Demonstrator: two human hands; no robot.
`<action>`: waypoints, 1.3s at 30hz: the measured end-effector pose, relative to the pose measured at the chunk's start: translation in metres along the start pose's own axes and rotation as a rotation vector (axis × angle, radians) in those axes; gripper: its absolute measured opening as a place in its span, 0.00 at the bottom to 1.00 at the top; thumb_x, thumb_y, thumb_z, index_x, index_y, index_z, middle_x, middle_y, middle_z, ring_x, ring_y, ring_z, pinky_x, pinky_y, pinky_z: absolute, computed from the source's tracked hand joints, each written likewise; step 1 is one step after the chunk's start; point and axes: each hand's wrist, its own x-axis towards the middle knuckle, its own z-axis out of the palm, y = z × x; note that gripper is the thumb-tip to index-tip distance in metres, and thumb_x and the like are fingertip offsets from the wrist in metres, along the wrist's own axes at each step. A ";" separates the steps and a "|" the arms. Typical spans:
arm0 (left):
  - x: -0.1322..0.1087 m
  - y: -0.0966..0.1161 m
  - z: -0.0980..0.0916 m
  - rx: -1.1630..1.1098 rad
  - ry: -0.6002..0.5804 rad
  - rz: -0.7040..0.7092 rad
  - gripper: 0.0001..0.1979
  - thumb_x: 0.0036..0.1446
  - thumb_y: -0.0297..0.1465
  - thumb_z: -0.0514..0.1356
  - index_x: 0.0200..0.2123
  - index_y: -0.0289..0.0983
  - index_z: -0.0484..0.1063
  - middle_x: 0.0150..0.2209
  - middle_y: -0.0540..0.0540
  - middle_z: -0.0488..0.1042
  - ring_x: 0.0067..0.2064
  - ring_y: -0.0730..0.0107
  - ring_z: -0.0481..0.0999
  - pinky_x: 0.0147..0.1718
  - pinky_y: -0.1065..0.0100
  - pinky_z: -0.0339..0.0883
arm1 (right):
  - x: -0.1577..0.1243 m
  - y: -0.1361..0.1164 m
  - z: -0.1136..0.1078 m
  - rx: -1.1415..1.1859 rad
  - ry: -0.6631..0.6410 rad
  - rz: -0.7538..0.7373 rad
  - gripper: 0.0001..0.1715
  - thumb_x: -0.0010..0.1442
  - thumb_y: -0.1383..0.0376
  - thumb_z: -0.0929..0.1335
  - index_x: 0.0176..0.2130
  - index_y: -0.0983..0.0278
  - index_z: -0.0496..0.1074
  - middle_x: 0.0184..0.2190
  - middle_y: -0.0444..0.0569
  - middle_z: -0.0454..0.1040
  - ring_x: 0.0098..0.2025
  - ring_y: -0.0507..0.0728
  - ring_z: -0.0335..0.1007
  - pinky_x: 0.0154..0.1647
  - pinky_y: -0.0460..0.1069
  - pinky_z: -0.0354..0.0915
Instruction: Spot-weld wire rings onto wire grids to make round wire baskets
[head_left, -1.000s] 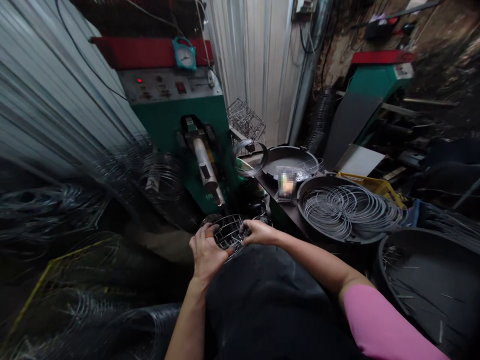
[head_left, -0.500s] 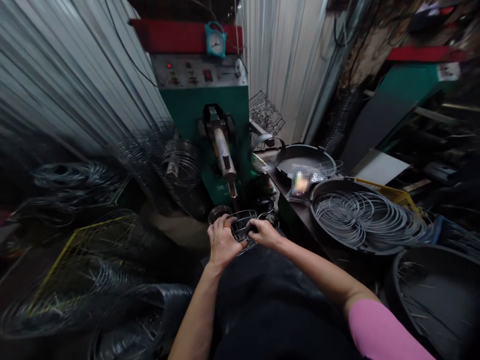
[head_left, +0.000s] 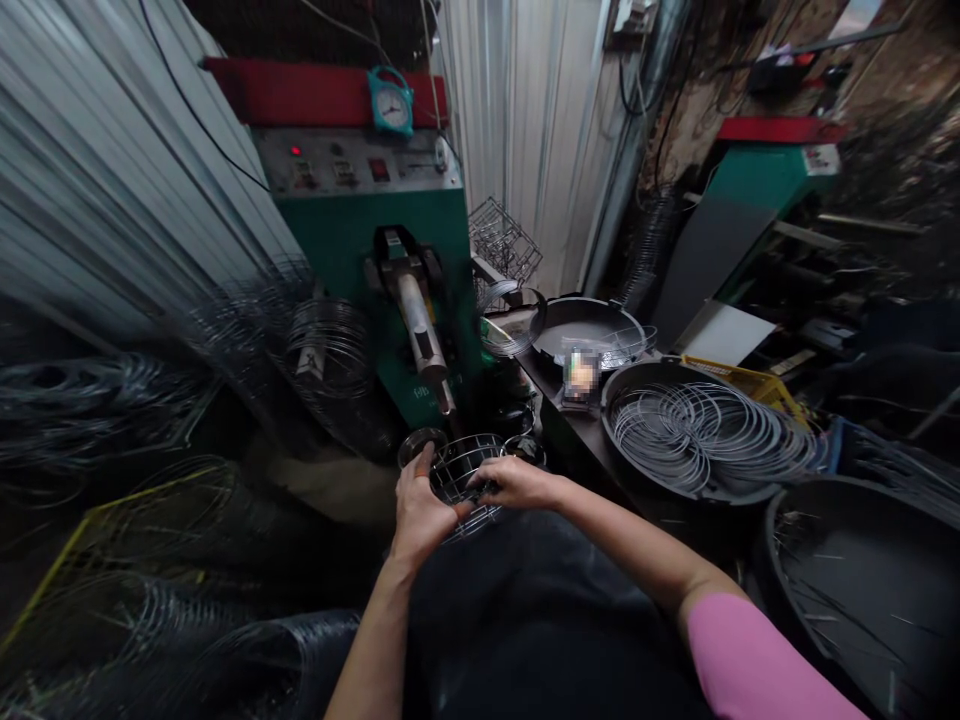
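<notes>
A round wire basket [head_left: 457, 468] with a grid of thin metal wires rests in front of my dark apron, below the metal arm [head_left: 420, 318] of a green machine. My left hand [head_left: 421, 508] grips its left side, thumb and fingers spread around the wires. My right hand [head_left: 519, 482] reaches over from the right. Its fingers are bent together over the grid, and whatever they pinch is too small to make out. Round metal cups [head_left: 420, 447] stand just behind the basket, partly covered by my hands.
The green machine [head_left: 319, 235] has a red top and a teal clock [head_left: 391, 103]. On the right, a dark round pan [head_left: 611, 450] holds many wire rings [head_left: 694, 430]; another pan [head_left: 862, 560] contains loose wire pieces. Wire coils [head_left: 330, 345] and a yellow-edged crate [head_left: 56, 570] lie left.
The view has swung slightly, so the surroundings sit lower and further left. My right hand has moved a little over the basket, while my left hand keeps its grip.
</notes>
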 end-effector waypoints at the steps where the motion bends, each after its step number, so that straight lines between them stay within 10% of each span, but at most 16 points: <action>1: 0.001 -0.001 0.001 0.004 -0.003 0.004 0.46 0.30 0.34 0.68 0.56 0.37 0.59 0.53 0.40 0.64 0.56 0.51 0.63 0.55 0.54 0.58 | 0.000 0.001 0.000 -0.009 0.005 -0.011 0.16 0.52 0.71 0.69 0.43 0.66 0.74 0.36 0.50 0.75 0.38 0.53 0.72 0.39 0.45 0.65; 39: 0.077 -0.026 -0.010 0.061 -0.063 0.062 0.43 0.31 0.34 0.67 0.54 0.39 0.59 0.51 0.42 0.65 0.54 0.54 0.64 0.52 0.56 0.59 | 0.061 0.034 -0.005 -0.035 0.194 -0.101 0.09 0.57 0.71 0.66 0.38 0.64 0.75 0.35 0.50 0.75 0.37 0.53 0.73 0.38 0.46 0.68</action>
